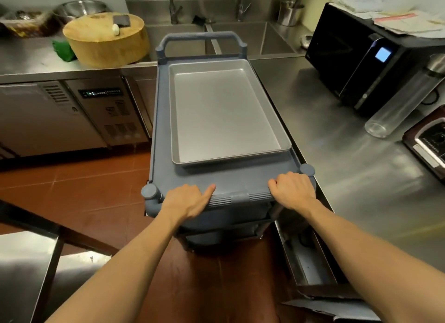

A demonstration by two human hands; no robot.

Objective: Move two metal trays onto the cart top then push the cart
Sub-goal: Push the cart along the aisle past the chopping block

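Observation:
A grey-blue plastic cart [240, 178] stands in front of me between two steel counters. On its top lies a shallow rectangular metal tray [224, 113]; a second rim shows under its near edge, so two trays seem stacked. My left hand [186, 199] grips the left part of the cart's near ribbed handle [240, 198], thumb lying along the top. My right hand [292, 189] is closed over the right end of the same handle. A second handle [201, 37] rises at the cart's far end.
A steel counter [337, 142] runs along the cart's right side with a black microwave [361, 57], a clear tall container [399, 106] and an appliance. Ahead are a double sink [216, 33], a round wooden chopping block [106, 40] and an under-counter fridge [72, 113]. Red tile floor lies to the left.

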